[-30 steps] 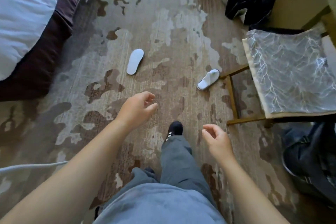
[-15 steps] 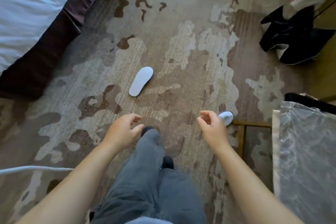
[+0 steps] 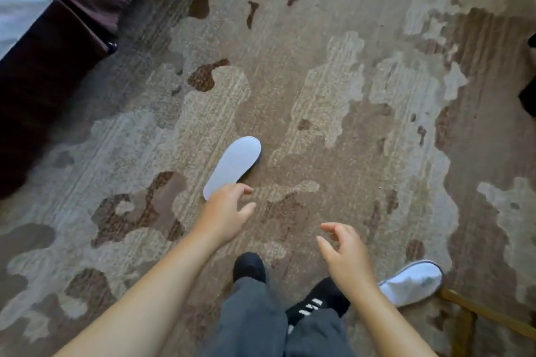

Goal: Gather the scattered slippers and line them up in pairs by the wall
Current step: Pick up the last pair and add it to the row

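With both hands empty, left hand (image 3: 224,213) fingers loosely spread above the upturned slipper (image 3: 232,166) mid-carpet; second slipper (image 3: 412,284) lies by the chair leg (image 3: 487,313). Probably light, floppy: pinch heel edge.

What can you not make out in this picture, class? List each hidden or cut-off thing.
Head view only:
- Wall: out of frame.
- Overturned slipper: upper faces the carpet; left hand covers its near end.
- Second slipper: heel behind the right hand.
- Chair frame: cut off by the edge.
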### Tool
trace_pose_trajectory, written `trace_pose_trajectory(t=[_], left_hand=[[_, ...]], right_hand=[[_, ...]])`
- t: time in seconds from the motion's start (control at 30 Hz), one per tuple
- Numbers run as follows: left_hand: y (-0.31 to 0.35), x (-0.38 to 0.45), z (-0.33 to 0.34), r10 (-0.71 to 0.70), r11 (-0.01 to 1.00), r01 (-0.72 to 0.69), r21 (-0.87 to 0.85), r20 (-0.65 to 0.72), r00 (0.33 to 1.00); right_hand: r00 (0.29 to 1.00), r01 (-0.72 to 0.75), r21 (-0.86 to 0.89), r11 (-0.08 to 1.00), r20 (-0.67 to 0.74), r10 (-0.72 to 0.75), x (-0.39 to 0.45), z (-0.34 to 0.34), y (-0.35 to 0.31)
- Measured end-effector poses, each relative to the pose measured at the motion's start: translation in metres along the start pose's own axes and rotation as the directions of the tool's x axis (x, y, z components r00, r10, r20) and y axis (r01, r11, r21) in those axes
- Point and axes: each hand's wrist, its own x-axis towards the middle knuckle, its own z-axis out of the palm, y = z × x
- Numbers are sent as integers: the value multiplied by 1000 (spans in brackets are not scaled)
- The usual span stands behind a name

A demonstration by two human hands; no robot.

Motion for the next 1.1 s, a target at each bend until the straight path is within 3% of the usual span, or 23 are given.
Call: trace_pose_trajectory(t=[0.3, 0.53, 0.73, 0.9, 1.1], left_hand=[[-187, 223, 154, -78, 984, 109, 140, -213, 974], [-283, 284, 208, -277, 919, 360, 161, -386, 880], [-284, 285, 203, -305, 923, 372, 99, -399, 865], [-251, 277, 217, -209, 977, 185, -102, -353, 912], [-150, 269, 275, 9, 974, -35, -225, -115, 993]], right_hand=[[995, 86, -183, 979, 73, -74, 245, 169, 145], [992, 51, -406, 912, -83, -93, 322, 231, 208], [991, 99, -442, 891, -34, -127, 316, 228, 214], [990, 103, -359, 928, -51, -129, 317, 222, 213], [923, -136, -93, 986, -373, 92, 295, 172, 247]])
